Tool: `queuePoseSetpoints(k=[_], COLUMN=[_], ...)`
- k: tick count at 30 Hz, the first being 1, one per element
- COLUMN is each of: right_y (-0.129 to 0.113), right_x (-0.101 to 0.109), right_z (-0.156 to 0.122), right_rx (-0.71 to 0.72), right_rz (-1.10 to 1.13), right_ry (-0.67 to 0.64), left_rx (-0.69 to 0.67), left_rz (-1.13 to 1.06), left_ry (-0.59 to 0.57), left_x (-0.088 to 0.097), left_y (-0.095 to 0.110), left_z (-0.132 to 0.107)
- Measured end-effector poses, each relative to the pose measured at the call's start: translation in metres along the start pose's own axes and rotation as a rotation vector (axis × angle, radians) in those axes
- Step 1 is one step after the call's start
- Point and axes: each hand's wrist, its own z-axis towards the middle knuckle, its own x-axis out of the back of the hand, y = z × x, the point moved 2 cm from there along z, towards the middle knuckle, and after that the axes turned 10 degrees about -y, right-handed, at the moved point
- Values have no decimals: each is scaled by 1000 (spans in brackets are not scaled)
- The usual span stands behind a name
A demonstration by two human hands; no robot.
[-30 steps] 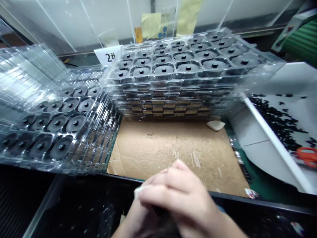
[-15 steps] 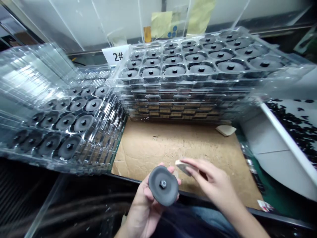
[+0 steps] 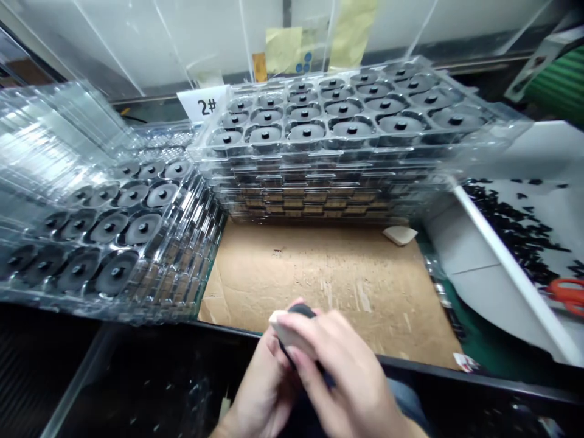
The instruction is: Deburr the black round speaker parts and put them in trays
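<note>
Left hand (image 3: 262, 389) grasps a matte dark rubber disc (image 3: 298, 310) at six o'clock, over the near edge of a corrugated cardboard sheet (image 3: 319, 286); right hand (image 3: 342, 371) clenches a pale wedge-shaped pad (image 3: 283, 328) against it.

**Workstation backdrop: bench against a white wall**

From my remote position I record a white wall (image 3: 392, 21) behind clear acrylic panels (image 3: 205, 42), with yellow notes (image 3: 283, 50) on them. A cardboard sheet (image 3: 319, 286) covers the worktop, with a green mat (image 3: 449, 322) beyond its right edge and a black rim (image 3: 438, 371) along the near edge. Light is bright and even.
</note>
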Motion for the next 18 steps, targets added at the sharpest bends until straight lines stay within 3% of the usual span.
queuePoseSetpoints(k=[2, 4, 8, 9, 13, 15, 18], right_y=[-9, -11, -13, -13, -4, 3, 8], right_x=[-3, -4, 1, 2, 13, 21, 26], right_z=[4, 8, 10, 8, -13, -19, -13], right_rx=[20, -34, 40, 71, 32, -11, 62], right_rz=[5, -4, -86, -70, -73, -200, -251], right_ry=[-165, -230, 35, 34, -209, -210, -122], left_rx=[-9, -33, 3, 14, 21, 7, -6], left_rz=[13, 32, 42, 29, -62, -73, -64], left_ry=[13, 15, -10, -31, -116, -99, -107], left_x=[0, -2, -9, -9, -2, -1, -13], left_y=[1, 1, -3, -3, -1, 0, 3], left_z=[1, 2, 4, 4, 4, 2, -3])
